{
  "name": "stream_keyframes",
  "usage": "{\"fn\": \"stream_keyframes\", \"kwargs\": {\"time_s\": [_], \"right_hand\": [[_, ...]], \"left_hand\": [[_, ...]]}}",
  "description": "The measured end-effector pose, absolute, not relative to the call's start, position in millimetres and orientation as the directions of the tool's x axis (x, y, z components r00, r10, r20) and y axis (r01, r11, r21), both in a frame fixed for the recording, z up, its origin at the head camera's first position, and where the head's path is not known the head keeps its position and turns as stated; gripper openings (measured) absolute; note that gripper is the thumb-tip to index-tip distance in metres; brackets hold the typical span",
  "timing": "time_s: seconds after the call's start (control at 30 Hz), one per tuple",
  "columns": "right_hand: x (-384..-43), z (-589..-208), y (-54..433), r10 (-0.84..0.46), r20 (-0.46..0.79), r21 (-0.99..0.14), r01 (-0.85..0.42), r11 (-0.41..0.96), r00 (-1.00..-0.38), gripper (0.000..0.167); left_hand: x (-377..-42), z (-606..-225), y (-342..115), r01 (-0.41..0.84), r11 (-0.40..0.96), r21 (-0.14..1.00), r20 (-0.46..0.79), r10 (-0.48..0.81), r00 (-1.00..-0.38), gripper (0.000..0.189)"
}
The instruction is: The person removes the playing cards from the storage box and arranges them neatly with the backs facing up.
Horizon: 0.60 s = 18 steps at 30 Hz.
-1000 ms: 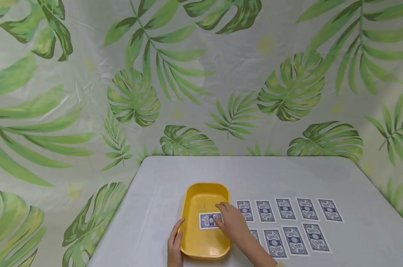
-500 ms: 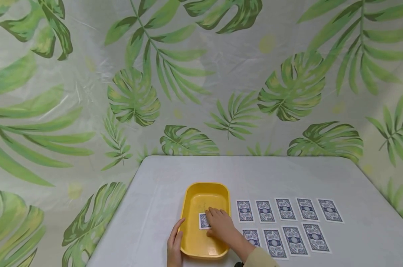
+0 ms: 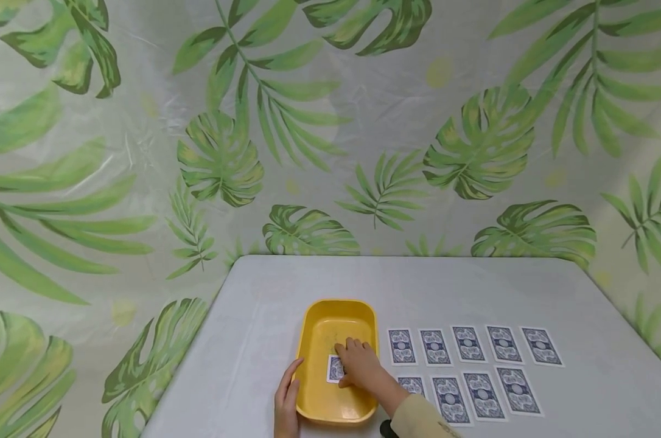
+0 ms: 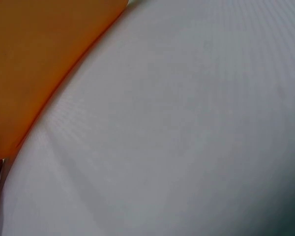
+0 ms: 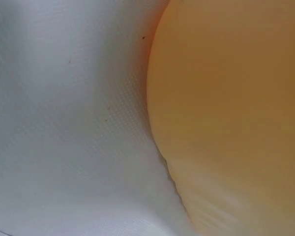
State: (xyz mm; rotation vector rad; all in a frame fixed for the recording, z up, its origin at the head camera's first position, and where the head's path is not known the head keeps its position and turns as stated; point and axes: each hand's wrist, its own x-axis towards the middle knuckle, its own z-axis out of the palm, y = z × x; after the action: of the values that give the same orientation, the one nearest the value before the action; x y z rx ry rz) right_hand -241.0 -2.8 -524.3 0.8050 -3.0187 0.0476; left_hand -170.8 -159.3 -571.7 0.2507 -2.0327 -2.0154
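Note:
In the head view, a yellow tray stands on the table. One blue-backed playing card lies crosswise inside it, back up. My right hand reaches over the tray's right side and holds this card, fingers at its far edge and thumb at its near edge; the hand hides the card's right part. My left hand rests against the tray's left rim with fairly straight fingers. The left wrist view shows the tray's orange-looking side close up. In the right wrist view, a curved yellow surface fills the right.
Right of the tray, several blue-backed cards lie in two rows, such as a far-row card and a near-row card. My right forearm partly covers the near-row card closest to the tray. A leaf-patterned sheet hangs behind the white table.
My right hand has come further left over the card in the tray and taken hold of it. The card has shifted slightly toward me. The left hand has stayed put.

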Motion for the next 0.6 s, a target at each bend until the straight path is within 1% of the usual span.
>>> {"fn": "stream_keyframes", "kwargs": {"time_s": [0.1, 0.27, 0.37, 0.47, 0.6], "right_hand": [[-240.0, -523.4, -3.7, -0.483, 0.011, -0.026, -0.484, 0.875, -0.875, 0.077], [-238.3, -523.2, -3.5, -0.484, 0.031, -0.088, -0.484, 0.87, -0.875, 0.081], [-238.0, -521.0, -3.7, -0.494, 0.026, -0.111, -0.494, 0.862, -0.869, 0.08], [-235.7, -517.5, -5.3, -0.498, 0.01, -0.08, -0.497, 0.864, -0.867, 0.071], [-229.6, -517.1, -7.3, -0.492, 0.033, 0.014, -0.491, 0.871, -0.87, 0.054]], "left_hand": [[-171.1, -572.3, -159.9, 0.056, 0.024, 0.998, 0.061, -0.313, -0.948, 0.035], [-171.0, -573.5, -160.1, 0.049, 0.038, 0.998, 0.059, -0.314, -0.948, 0.035], [-171.2, -572.8, -160.1, 0.048, 0.039, 0.998, 0.057, -0.305, -0.951, 0.034], [-171.5, -572.5, -160.2, 0.047, 0.03, 0.998, 0.053, -0.294, -0.954, 0.034], [-171.9, -572.6, -159.4, 0.044, 0.02, 0.999, 0.048, -0.295, -0.954, 0.034]]}}
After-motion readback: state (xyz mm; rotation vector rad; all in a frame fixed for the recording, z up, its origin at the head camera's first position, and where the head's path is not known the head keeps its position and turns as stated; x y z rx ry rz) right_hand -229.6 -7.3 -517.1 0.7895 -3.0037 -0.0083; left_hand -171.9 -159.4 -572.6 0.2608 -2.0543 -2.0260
